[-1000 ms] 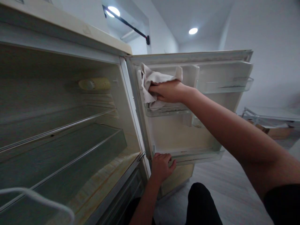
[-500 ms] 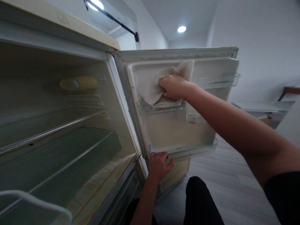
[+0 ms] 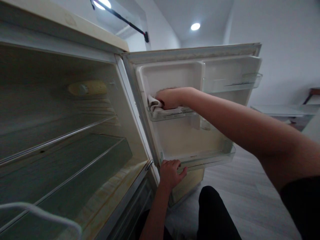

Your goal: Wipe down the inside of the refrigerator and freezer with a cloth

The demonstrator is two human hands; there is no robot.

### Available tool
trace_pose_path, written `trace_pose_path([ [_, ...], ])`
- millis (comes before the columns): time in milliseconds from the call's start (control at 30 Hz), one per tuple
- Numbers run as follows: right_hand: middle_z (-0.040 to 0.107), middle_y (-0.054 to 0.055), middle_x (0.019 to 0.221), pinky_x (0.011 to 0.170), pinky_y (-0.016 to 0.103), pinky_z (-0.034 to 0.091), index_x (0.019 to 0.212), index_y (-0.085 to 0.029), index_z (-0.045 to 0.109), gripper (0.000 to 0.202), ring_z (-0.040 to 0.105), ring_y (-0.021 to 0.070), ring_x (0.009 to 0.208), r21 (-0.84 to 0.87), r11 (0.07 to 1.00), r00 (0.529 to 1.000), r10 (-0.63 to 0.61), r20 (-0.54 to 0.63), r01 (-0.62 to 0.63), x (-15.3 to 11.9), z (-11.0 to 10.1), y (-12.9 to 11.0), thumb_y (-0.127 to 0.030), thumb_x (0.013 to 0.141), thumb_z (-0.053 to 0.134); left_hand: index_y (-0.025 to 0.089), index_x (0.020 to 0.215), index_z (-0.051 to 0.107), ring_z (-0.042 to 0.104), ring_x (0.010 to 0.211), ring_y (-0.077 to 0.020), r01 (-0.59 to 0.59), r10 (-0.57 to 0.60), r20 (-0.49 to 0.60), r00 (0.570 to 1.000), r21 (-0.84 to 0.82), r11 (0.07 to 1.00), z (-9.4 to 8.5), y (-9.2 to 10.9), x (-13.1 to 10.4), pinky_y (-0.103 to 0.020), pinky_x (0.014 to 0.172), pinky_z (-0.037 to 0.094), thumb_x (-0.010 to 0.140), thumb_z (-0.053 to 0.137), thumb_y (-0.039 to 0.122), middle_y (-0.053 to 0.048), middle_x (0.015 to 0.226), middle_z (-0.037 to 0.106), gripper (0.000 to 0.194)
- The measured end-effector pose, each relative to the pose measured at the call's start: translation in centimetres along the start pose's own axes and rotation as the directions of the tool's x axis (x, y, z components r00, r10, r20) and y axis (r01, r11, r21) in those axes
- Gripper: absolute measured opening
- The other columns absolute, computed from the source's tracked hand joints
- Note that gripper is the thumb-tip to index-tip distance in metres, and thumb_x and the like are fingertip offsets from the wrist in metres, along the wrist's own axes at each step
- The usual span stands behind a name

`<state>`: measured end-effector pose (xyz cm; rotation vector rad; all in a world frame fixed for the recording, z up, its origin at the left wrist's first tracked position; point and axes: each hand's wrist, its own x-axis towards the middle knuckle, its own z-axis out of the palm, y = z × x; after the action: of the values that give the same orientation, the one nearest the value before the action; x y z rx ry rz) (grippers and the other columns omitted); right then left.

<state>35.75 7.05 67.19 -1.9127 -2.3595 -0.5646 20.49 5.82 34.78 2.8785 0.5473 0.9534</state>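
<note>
My right hand [image 3: 170,98] is closed on a white cloth [image 3: 154,103], reaching into the upper left door shelf [image 3: 172,115]. A bunched end of the cloth sticks out at the shelf's left corner; the rest is hidden by my hand. Lower down, my left hand [image 3: 171,173] has its fingers curled over the left end of the clear lower door shelf [image 3: 207,161], thumb apart. Both shelves are on the inside of the open refrigerator door [image 3: 175,136].
On the left is the refrigerator's stained interior, with glass shelves [image 3: 82,180] and a yellowed lamp cover [image 3: 87,88]. A white cable [image 3: 42,213] crosses the lower left. Another clear door shelf [image 3: 232,83] is at upper right. My knee [image 3: 210,203] is below the door.
My right hand has moved down and left from the door's upper panel into the shelf. The cloth, spread out before, is now bunched. My left hand stays in place.
</note>
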Motion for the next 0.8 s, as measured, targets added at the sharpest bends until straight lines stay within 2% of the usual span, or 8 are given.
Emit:
trace_pose_path([
  [133,0.076,0.008,0.084,0.084,0.039,0.053,0.088,-0.017,0.078,0.024,0.071,0.0251,0.089,0.052,0.993,0.992,0.104,0.072,-0.108,-1.9,0.4,2.2,-0.039,0.085,0.069,0.023,0.08,0.063,0.068,0.076,-0.0204,-0.006,0.006,-0.005,1.0,0.005,1.0,-0.2,-0.1,-0.2,-0.04,0.082,0.039,0.09,0.068,0.043,0.001,0.078,0.074,0.024],
  [267,0.075,0.005,0.078,0.082,0.038,0.053,0.079,-0.017,0.075,0.03,0.071,0.0235,0.085,0.089,0.982,0.985,0.163,0.055,-0.167,-3.6,0.6,3.6,-0.046,0.085,0.069,0.022,0.08,0.063,0.069,0.077,-0.0201,-0.023,0.023,0.008,1.0,-0.011,1.0,-0.3,-0.3,-0.3,-0.04,0.082,0.038,0.09,0.068,0.042,0.001,0.079,0.074,0.023],
  [400,0.076,0.007,0.082,0.085,0.039,0.052,0.077,-0.017,0.075,0.021,0.071,0.0244,0.087,0.077,0.977,0.978,0.194,0.082,-0.201,-4.4,0.1,2.8,-0.037,0.081,0.075,0.023,0.078,0.062,0.068,0.075,-0.0196,-0.021,0.021,-0.004,1.0,-0.017,1.0,-0.2,-0.6,-0.4,-0.039,0.081,0.038,0.089,0.069,0.042,0.002,0.076,0.073,0.023],
  [500,0.077,0.008,0.09,0.087,0.039,0.05,0.082,-0.016,0.076,0.017,0.07,0.025,0.093,0.044,0.983,0.974,0.168,0.152,-0.177,-4.3,-0.2,2.3,-0.033,0.082,0.073,0.022,0.077,0.062,0.068,0.074,-0.0196,-0.021,0.021,-0.013,1.0,-0.009,1.0,-0.1,-0.7,-0.5,-0.039,0.082,0.038,0.09,0.068,0.041,0.002,0.075,0.073,0.024],
  [567,0.077,0.008,0.092,0.088,0.039,0.05,0.083,-0.016,0.076,0.018,0.069,0.0246,0.094,0.058,0.986,0.977,0.144,0.157,-0.154,-4.1,-0.1,2.4,-0.033,0.083,0.071,0.023,0.077,0.062,0.067,0.074,-0.0196,-0.022,0.022,-0.011,1.0,0.007,1.0,-0.1,-0.7,-0.5,-0.039,0.082,0.038,0.092,0.066,0.041,0.001,0.074,0.073,0.025],
  [700,0.076,0.003,0.091,0.087,0.036,0.051,0.087,-0.017,0.077,0.026,0.068,0.0221,0.093,0.209,0.97,0.991,0.113,0.076,-0.126,-4.4,0.1,2.8,-0.041,0.086,0.067,0.023,0.078,0.063,0.067,0.073,-0.0189,-0.032,0.032,-0.007,0.999,0.014,0.999,-0.3,-0.8,-0.5,-0.038,0.081,0.038,0.096,0.063,0.04,0.002,0.074,0.073,0.025],
  [800,0.075,0.0,0.088,0.084,0.035,0.053,0.092,-0.019,0.078,0.03,0.068,0.021,0.09,0.312,0.94,0.989,0.114,0.091,-0.137,-5.0,-0.3,2.4,-0.045,0.088,0.064,0.023,0.077,0.063,0.067,0.072,-0.0185,-0.045,0.045,0.009,0.999,0.01,0.999,-0.4,-0.9,-0.5,-0.038,0.08,0.038,0.096,0.063,0.041,0.002,0.073,0.073,0.026],
])
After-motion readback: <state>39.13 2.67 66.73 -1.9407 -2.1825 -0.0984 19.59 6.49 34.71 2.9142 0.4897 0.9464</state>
